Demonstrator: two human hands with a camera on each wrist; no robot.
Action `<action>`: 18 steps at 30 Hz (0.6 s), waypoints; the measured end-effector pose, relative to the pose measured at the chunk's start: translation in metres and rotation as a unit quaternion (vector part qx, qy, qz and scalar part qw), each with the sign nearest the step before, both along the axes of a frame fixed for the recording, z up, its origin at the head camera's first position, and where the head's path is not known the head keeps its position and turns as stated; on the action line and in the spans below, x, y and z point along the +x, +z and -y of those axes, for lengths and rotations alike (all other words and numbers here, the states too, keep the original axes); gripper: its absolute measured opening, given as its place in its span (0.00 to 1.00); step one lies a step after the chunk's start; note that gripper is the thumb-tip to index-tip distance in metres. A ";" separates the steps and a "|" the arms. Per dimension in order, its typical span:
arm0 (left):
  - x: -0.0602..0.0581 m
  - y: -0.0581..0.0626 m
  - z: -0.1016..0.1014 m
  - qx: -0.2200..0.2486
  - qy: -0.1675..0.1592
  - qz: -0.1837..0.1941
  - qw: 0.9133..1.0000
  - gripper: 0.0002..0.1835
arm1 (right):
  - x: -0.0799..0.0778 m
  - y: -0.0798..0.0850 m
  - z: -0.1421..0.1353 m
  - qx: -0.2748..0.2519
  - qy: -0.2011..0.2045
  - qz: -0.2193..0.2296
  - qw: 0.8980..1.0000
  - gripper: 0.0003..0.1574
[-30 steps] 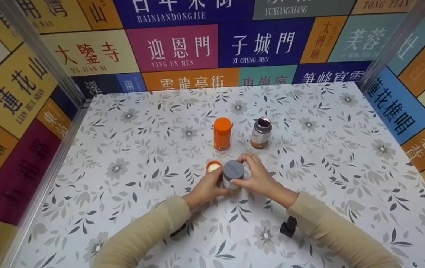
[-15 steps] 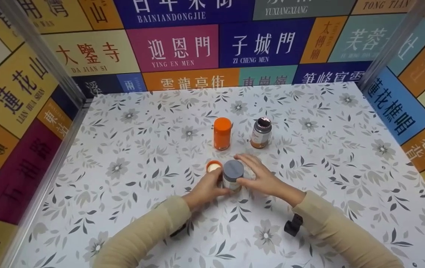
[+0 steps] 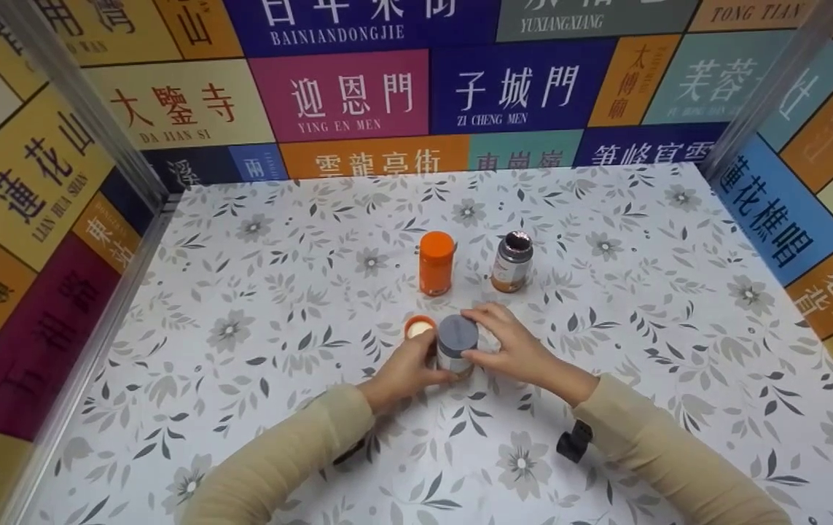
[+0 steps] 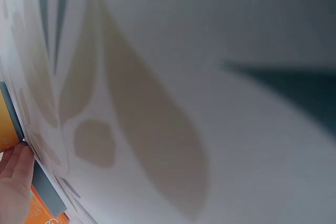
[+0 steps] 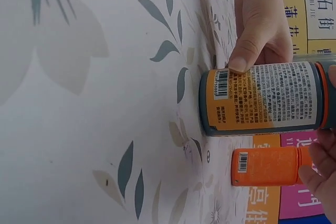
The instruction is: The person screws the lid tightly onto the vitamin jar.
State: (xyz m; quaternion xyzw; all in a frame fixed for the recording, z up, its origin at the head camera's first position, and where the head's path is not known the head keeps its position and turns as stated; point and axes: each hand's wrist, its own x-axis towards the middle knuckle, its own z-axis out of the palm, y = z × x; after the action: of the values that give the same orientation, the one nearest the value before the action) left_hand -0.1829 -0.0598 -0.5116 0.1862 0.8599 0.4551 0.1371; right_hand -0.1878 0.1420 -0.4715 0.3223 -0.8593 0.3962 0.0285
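A grey bottle (image 5: 262, 98) with an orange and white label stands upright on the table, its grey cap (image 3: 458, 332) on top. My left hand (image 3: 405, 368) grips the bottle low on its left side; in the right wrist view the thumb lies across the label. At the cap, the thumb and fingers of my right hand (image 3: 511, 346) pinch opposite sides of the rim. Just left of the bottle, an upturned orange cap (image 3: 420, 328) with a pale inside lies partly behind my left hand.
Behind the hands stand an orange bottle (image 3: 436, 266) with its orange lid on and, to its right, a grey bottle (image 3: 511, 264) with an uncapped, shiny mouth. Panels with Chinese lettering (image 3: 354, 95) wall the floral tabletop (image 3: 299, 255) at the back and sides.
My right hand loosened from the cap and drew slightly right, and its fingers have now closed in on the cap again. My left hand and the bottles have stayed in place.
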 end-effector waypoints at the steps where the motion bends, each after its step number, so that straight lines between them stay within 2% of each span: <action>1: 0.000 0.000 0.000 0.001 -0.001 -0.001 1.000 0.30 | 0.000 -0.001 0.001 -0.001 -0.007 -0.005 1.000 0.34; 8: -0.001 -0.001 0.000 -0.005 -0.007 -0.022 1.000 0.29 | 0.004 -0.004 0.013 -0.025 -0.068 0.005 0.997 0.30; 12: -0.001 0.000 0.000 0.000 -0.009 -0.020 1.000 0.27 | 0.005 -0.004 0.016 -0.021 -0.089 0.026 0.995 0.33; 15: -0.001 0.000 0.000 0.001 -0.009 -0.016 1.000 0.28 | 0.005 -0.003 0.012 -0.006 -0.073 0.043 0.996 0.41; 18: -0.002 -0.001 0.001 -0.001 -0.009 -0.015 1.000 0.30 | 0.003 0.000 0.005 -0.001 -0.025 0.044 0.999 0.46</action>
State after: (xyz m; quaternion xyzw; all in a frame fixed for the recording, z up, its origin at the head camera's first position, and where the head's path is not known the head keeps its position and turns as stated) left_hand -0.1846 -0.0604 -0.5122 0.2006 0.8604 0.4506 0.1286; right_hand -0.1845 0.1374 -0.4719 0.2829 -0.8671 0.4101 0.0011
